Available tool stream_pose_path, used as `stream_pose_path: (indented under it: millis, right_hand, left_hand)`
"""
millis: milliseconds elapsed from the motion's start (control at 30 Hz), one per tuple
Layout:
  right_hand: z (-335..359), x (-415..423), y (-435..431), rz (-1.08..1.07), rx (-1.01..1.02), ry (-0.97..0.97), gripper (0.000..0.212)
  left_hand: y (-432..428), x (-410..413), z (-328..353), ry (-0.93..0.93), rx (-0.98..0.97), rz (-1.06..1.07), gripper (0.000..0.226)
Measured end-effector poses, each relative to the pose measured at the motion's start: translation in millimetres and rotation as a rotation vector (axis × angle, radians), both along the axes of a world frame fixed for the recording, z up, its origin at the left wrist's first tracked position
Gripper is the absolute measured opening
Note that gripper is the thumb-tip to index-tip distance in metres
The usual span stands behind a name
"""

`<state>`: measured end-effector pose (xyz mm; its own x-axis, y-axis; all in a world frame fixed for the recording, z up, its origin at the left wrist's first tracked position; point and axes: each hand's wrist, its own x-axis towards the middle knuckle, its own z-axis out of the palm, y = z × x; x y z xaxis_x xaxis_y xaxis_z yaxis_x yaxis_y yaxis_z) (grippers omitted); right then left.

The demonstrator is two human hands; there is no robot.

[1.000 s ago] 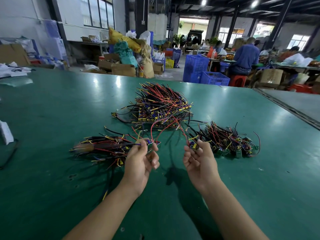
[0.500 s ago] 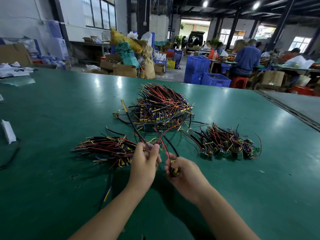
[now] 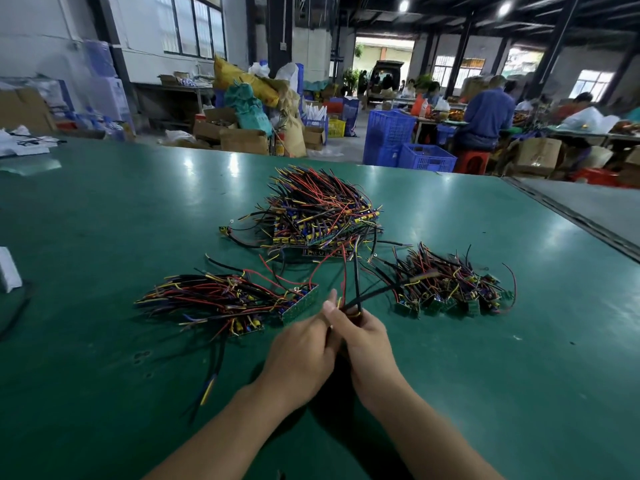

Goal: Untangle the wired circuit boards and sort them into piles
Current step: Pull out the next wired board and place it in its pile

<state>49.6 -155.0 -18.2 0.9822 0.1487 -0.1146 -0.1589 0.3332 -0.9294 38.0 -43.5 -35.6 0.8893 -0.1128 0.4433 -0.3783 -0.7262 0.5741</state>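
Wired circuit boards point(image 3: 322, 216) sit in three piles ahead of your hands. A few loose wires point(image 3: 356, 289), black and red, stand up out of your right hand point(image 3: 367, 341), whose fingers are curled round them just above the table. One black wire slants off toward the right pile point(image 3: 450, 285), which lies just beyond and to the right of that hand. Your left hand point(image 3: 304, 351) is pressed against the right one, with one finger stretched up beside the wires. Whether it grips anything cannot be told from this view. Just past its fingertips a green board point(image 3: 299, 303) tilts at the near edge of the left pile point(image 3: 214, 299). The far pile point(image 3: 311, 195), the biggest, lies well beyond both hands. Everything rests on the green table point(image 3: 104, 220). Past its far edge are blue crates point(image 3: 388, 136), cardboard boxes point(image 3: 242, 140) and a seated person point(image 3: 485, 116) in a blue shirt.
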Motion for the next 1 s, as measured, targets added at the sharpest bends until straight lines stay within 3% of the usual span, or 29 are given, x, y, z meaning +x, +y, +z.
stream_pose_path:
  millis: [133, 233, 367, 467, 567, 667, 767, 900, 1000]
  right_hand:
    - [-2, 1, -2, -0.187, -0.223, -0.103, 0.034]
    - [0, 2, -7, -0.261, -0.349, -0.216, 0.030]
    - [7, 6, -14, -0.263, -0.201, -0.265, 0.017]
    - [10, 6, -21, -0.135, -0.211, -0.331, 0.017]
    - [6, 6, -22, -0.033, -0.583, -0.463, 0.009]
    - [4, 4, -19, 0.020, -0.939, -0.665, 0.016]
    - [10, 2, -19, 0.093, -1.038, -0.714, 0.029]
    - [16, 3, -25, 0.180, -1.276, -0.720, 0.034]
    - [16, 4, -22, 0.110, -1.330, -0.757, 0.040]
  left_hand:
    - [-3, -3, 2, 0.033, -0.035, -0.041, 0.065]
    - [-4, -4, 2, 0.082, -0.196, -0.118, 0.073]
    - [-6, -6, 1, 0.068, -0.359, -0.072, 0.083]
    - [-3, -3, 8, 0.200, -0.678, -0.122, 0.077]
    - [-1, -3, 12, 0.283, -0.692, -0.189, 0.052]
    - [-5, -5, 11, 0.268, -0.741, -0.148, 0.054]
    - [-5, -5, 12, 0.269, -0.773, -0.162, 0.056]
    - [-5, -5, 12, 0.347, -0.823, -0.265, 0.078]
    - [-10, -5, 14, 0.306, -0.912, -0.183, 0.063]
